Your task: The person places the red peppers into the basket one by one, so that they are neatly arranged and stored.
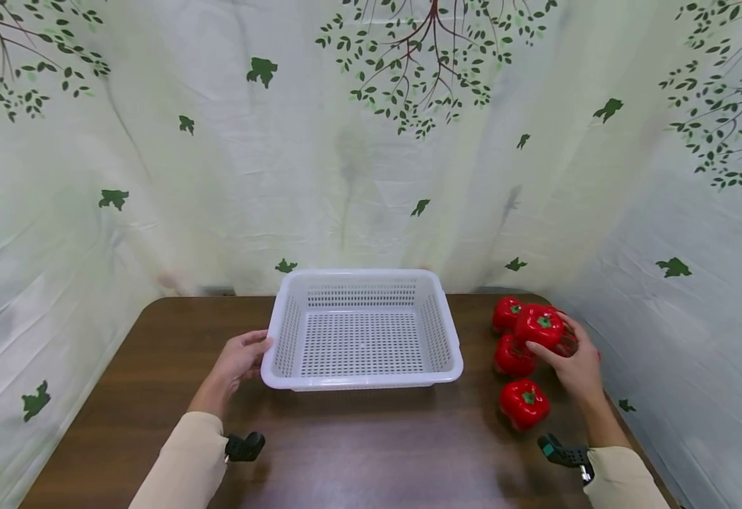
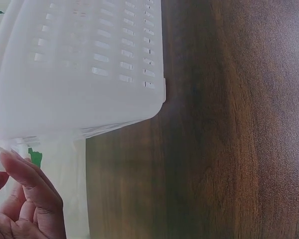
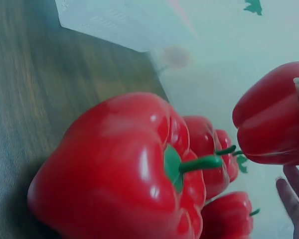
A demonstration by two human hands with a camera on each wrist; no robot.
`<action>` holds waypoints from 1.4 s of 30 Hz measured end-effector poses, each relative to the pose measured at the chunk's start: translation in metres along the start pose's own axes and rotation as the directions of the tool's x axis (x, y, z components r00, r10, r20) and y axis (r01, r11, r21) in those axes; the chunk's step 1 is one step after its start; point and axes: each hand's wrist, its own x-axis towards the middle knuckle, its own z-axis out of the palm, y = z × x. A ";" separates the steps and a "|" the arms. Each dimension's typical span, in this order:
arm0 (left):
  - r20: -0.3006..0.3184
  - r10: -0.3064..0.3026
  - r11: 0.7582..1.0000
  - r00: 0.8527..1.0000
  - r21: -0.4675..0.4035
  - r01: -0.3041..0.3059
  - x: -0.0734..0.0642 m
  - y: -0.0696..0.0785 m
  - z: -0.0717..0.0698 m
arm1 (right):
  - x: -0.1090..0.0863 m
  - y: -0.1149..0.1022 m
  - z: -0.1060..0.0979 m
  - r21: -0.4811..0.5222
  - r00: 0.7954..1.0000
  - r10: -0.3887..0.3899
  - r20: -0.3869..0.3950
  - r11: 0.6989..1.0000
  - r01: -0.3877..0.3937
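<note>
A white perforated plastic basket stands on the wooden table, with nothing inside it. My left hand pinches its left rim between thumb and fingers; the fingertips show at the rim's corner in the left wrist view. My right hand grips a red bell pepper with a green stem, raised over the other peppers. Around it lie more red bell peppers: one at the back, one just below, one nearer the front. Another pepper is partly hidden behind my right fingers.
The brown table ends at a pale curtain with printed leaves, which hangs behind and on both sides. The peppers sit near the table's right edge, to the right of the basket. A black wrist mount is strapped at each sleeve.
</note>
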 end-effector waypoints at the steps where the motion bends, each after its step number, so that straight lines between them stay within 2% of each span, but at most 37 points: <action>1: 0.000 -0.002 1.000 1.000 -0.003 0.002 0.000 0.000 0.000 | 0.001 -0.001 0.001 0.006 1.000 0.002 0.012 1.000 -0.002; 10: 0.005 -0.017 1.000 1.000 -0.009 0.017 -0.001 -0.001 -0.001 | 0.014 -0.011 0.012 0.049 0.998 -0.008 0.066 0.999 0.005; 19: 0.007 -0.002 1.000 1.000 -0.014 0.002 0.003 -0.001 0.000 | 0.029 -0.030 0.026 0.050 0.993 -0.071 0.099 0.997 0.067; 28: -0.002 -0.007 1.000 1.000 -0.022 0.007 0.001 -0.002 0.000 | 0.042 -0.049 0.045 -0.021 0.981 -0.082 0.174 0.996 0.087; 42: -0.004 -0.005 1.000 1.000 -0.029 0.005 0.000 -0.002 -0.001 | 0.056 -0.069 0.075 -0.029 0.940 -0.090 0.329 0.994 0.106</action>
